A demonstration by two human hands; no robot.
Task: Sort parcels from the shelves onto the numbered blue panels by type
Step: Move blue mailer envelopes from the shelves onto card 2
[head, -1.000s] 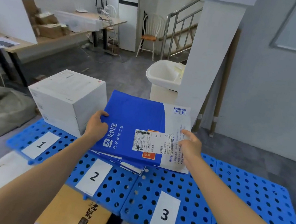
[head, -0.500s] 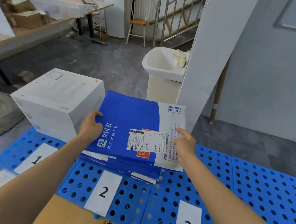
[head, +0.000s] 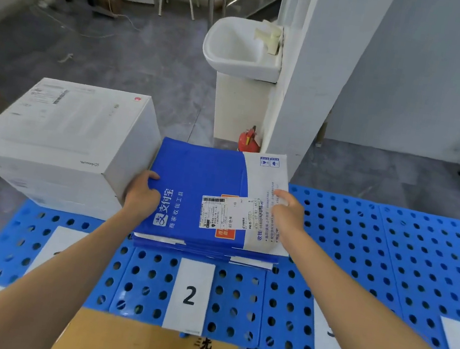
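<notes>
At the left, a white box [head: 57, 145] stands on the blue panels [head: 7, 248], close beside the stack. The left hand [head: 142, 194] grips the left edge of the top blue envelope [head: 207, 177], thumb on top. This envelope lies flat on a stack of like parcels [head: 205, 252] on the panel labelled 2 [head: 145, 296]. The right hand [head: 288, 213] pinches its white right edge, thumb over it and lower fingers hidden.

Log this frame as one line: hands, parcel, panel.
left hand: grips left edge of blue mailer | right hand: at right edge, grip unclear | blue mailer: atop mailer stack, panel 2 | white box: left of stack
</notes>
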